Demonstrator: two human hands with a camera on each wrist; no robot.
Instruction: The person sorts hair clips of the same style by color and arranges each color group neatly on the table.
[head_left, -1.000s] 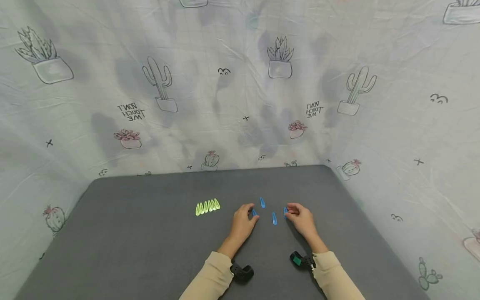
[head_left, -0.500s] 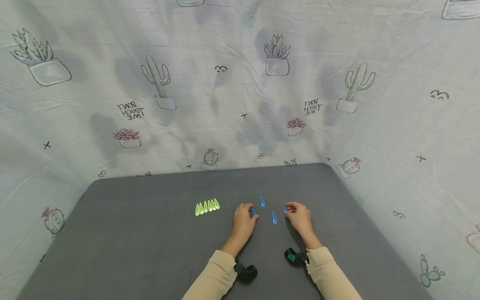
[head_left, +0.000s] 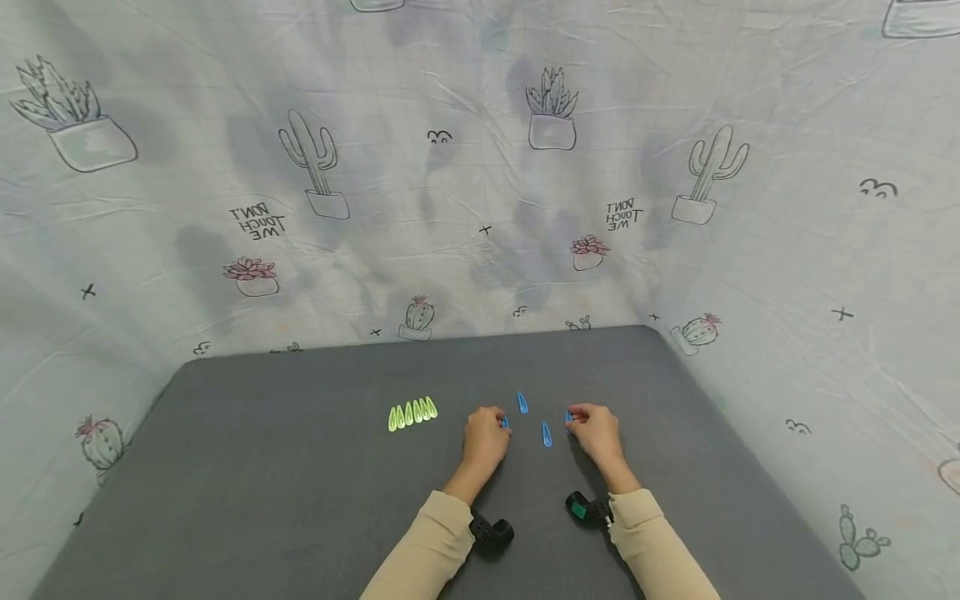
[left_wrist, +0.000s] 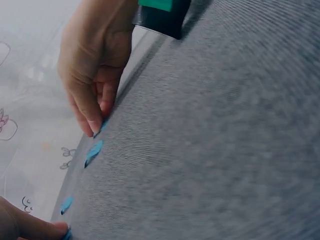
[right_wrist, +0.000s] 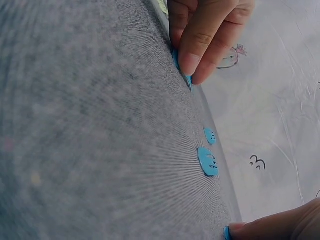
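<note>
In the head view my left hand [head_left: 486,439] pinches a blue snap hair clip [head_left: 506,422] between thumb and fingers, covering most of it. The right wrist view shows that clip [right_wrist: 176,59] tilted at the fingertips, low over the cloth. To the right, my right hand [head_left: 597,432] pinches a second blue hair clip [head_left: 569,416], which pokes out past the fingertips. Between the hands lie two more blue hair clips, one farther back [head_left: 522,403] and one nearer [head_left: 547,435]. Both point roughly away from me.
Left of my hands, several yellow-green hair clips [head_left: 412,412] lie side by side in a neat row. The dark grey tabletop [head_left: 285,483] ends at a pale curtain [head_left: 480,275] printed with cacti. A black wrist camera [head_left: 491,533] hangs under the left cuff, another [head_left: 587,508] beside the right.
The left thumb and fingers have closed together on their blue clip, hiding more of it. The right hand keeps its pinch almost in place. Both forearms and the head view have shifted slightly.
</note>
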